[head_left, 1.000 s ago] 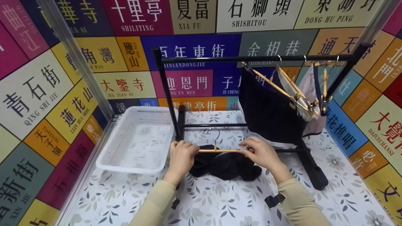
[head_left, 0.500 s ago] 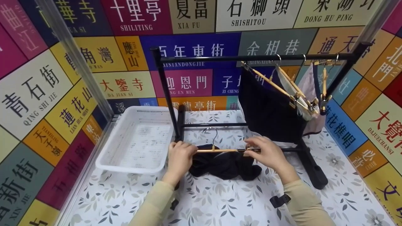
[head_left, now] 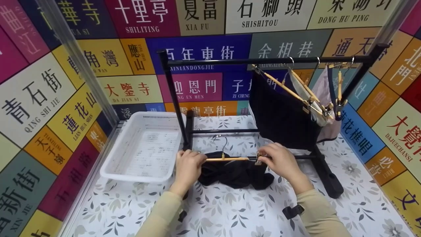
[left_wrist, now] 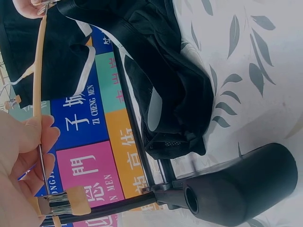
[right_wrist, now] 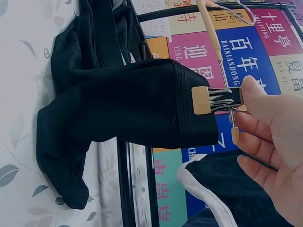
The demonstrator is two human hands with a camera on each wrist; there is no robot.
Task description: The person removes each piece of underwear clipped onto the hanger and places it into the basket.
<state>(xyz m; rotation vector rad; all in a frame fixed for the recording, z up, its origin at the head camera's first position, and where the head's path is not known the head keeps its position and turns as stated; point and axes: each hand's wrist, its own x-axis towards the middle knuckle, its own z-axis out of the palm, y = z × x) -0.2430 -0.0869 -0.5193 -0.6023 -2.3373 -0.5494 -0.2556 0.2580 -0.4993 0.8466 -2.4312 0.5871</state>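
A clip hanger (head_left: pixel 230 159) with a wooden bar and metal hook is held level low in front of the rack. My left hand (head_left: pixel 189 168) holds its left end, fingers and thumb around the bar. Near that hand, the left clip (left_wrist: pixel 71 201) has no cloth between its jaws in the left wrist view. My right hand (right_wrist: pixel 279 127) pinches the handles of the right clip (right_wrist: pixel 201 100), whose wooden pads lie on the edge of a black garment (right_wrist: pixel 128 99). The rest of this garment sags in a crumpled heap onto the table below the hanger.
A black rack (head_left: pixel 223 61) stands behind the hands, its base foot (head_left: pixel 329 184) at right. On its right side hang several garments, including a black one (head_left: pixel 283 115), on clip hangers. A white plastic basket (head_left: pixel 108 164) sits left of the rack on the leaf-patterned table.
My right hand has shifted slightly right and the right clip shows more below its fingers. The hanger has moved a little left, while my left hand keeps its hold.
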